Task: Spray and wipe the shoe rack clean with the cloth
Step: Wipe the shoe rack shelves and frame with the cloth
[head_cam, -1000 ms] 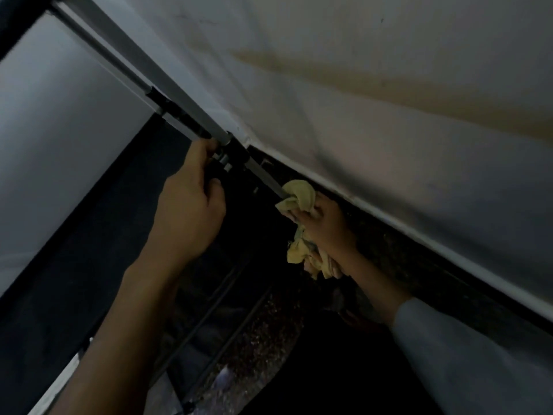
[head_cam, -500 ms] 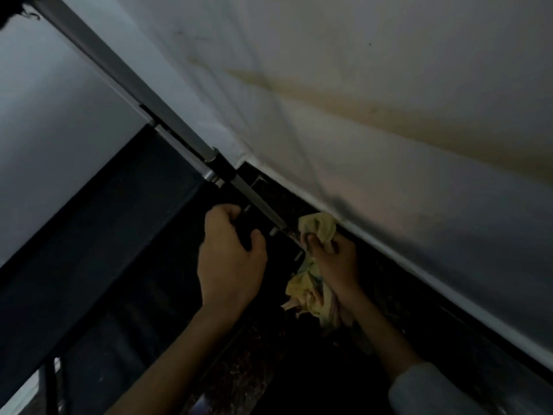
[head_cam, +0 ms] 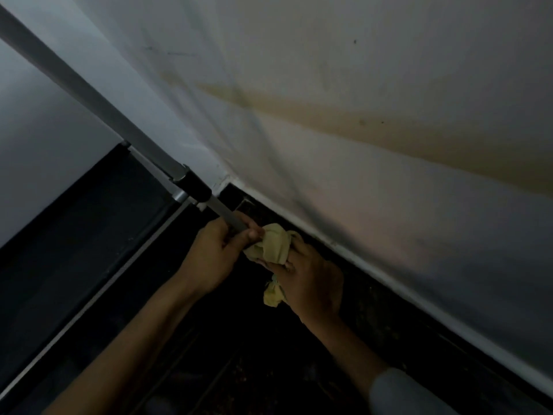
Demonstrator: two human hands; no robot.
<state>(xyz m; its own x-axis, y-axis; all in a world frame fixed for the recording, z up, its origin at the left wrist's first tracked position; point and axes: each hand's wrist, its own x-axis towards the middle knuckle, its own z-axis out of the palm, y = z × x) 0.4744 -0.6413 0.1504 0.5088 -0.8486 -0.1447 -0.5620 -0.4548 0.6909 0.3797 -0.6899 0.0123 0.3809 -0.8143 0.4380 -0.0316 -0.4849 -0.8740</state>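
- Low in the dim corner, the left hand (head_cam: 214, 259) has its fingers curled round the thin metal pole (head_cam: 227, 217) of the shoe rack (head_cam: 89, 94), just below the black joint (head_cam: 196, 187).
- Right hand (head_cam: 311, 283) grips the bunched yellow cloth (head_cam: 273, 242), fingers wrapped round it, pressing it to the pole right beside the left hand.
- A loose end of the cloth hangs below the right hand.
- Behind them rises a pale wall (head_cam: 359, 85) with a brownish streak; the floor is dark.
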